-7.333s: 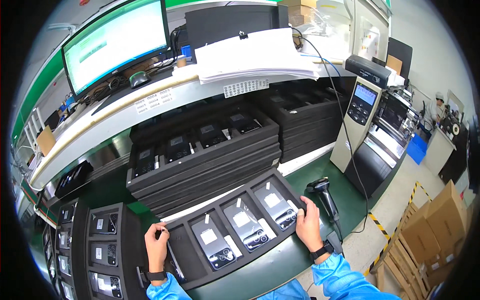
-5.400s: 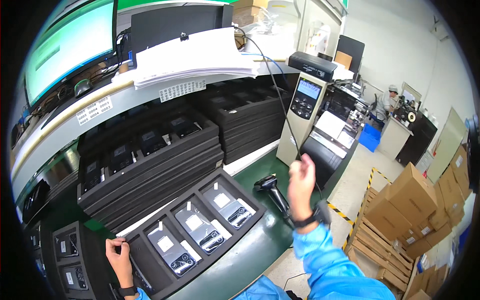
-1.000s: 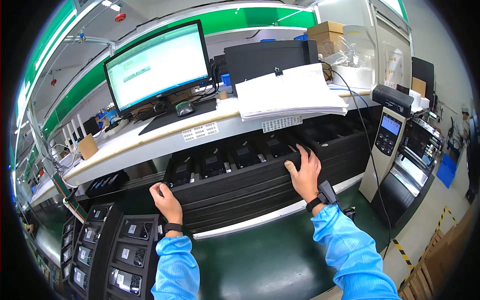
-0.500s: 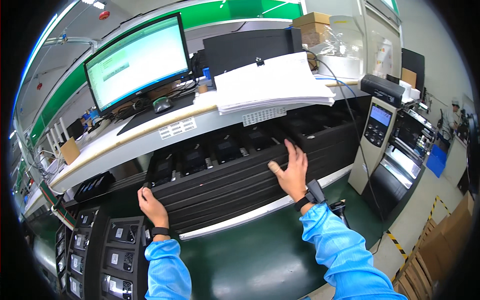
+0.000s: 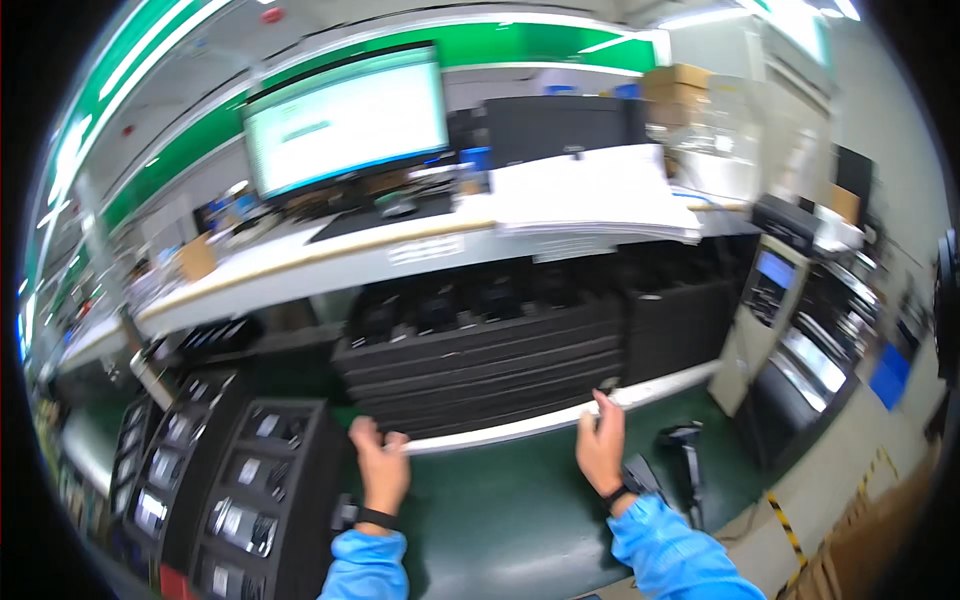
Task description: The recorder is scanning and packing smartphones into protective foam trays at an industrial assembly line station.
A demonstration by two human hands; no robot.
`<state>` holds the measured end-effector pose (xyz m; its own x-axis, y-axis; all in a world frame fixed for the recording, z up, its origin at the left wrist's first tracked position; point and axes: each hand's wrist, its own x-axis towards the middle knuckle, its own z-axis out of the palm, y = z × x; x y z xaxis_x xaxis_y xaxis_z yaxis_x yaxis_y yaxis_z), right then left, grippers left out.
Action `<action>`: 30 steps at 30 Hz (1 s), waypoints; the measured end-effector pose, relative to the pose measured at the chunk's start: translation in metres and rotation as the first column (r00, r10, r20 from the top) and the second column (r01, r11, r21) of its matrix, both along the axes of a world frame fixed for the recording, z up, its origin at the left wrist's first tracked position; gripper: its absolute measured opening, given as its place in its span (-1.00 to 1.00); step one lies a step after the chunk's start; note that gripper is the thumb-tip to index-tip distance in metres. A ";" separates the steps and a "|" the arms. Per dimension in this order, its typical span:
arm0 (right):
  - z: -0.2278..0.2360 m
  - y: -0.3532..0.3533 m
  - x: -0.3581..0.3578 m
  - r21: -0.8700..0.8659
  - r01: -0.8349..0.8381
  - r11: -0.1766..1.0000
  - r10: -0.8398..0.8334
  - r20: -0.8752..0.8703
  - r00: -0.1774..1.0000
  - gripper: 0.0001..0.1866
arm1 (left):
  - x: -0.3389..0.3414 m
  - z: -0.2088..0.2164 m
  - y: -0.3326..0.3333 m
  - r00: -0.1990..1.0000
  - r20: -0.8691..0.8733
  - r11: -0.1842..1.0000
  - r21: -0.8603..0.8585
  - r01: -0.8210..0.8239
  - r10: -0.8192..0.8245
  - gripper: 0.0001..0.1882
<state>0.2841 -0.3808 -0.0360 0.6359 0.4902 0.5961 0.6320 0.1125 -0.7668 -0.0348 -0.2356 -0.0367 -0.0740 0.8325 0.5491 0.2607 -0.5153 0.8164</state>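
Observation:
A stack of black foam trays stands under the shelf, behind a white strip along the green bench. Dark flat devices sit in the top tray's pockets. My left hand hovers before the stack's left front, fingers apart and nothing in them. Near the strip, farther right, my right hand is also empty, its fingers stretched upward. Both hands are apart from the trays. A black handheld scanner lies to the right of my right hand. Motion blurs the picture slightly.
At left, more black trays hold dark devices with pale labels. Another tray stack stands right of the first. A grey label printer is at the right. The shelf above carries a monitor, a mouse and papers.
Both hands have come away from the tray stack and moved down toward me, closer together. The head view has shifted, so the scene sits farther right and lower.

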 end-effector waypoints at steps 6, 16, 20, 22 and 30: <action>-0.020 -0.022 -0.039 -0.065 -0.596 0.800 0.551 -0.312 0.774 -0.79 | 0.020 -0.018 -0.080 0.948 -0.283 0.989 -0.009 0.145 -0.142 -0.79; -0.021 0.012 -0.114 -0.232 -0.652 0.722 0.616 -0.213 0.758 -0.89 | 0.053 -0.022 -0.094 0.921 0.137 0.880 -0.273 0.390 -0.366 -0.76; -0.026 0.016 -0.114 -0.193 -0.668 0.719 0.629 -0.229 0.743 -0.86 | 0.058 -0.029 -0.095 0.889 0.137 0.840 -0.290 0.458 -0.438 -0.77; -0.021 0.011 -0.115 -0.184 -0.664 0.725 0.610 -0.276 0.743 -0.87 | 0.057 -0.028 -0.095 0.885 0.153 0.826 -0.318 0.466 -0.440 -0.77; -0.017 0.008 -0.113 -0.204 -0.693 0.691 0.625 -0.313 0.715 -0.88 | 0.052 -0.028 -0.094 0.867 0.143 0.784 -0.377 0.493 -0.477 -0.79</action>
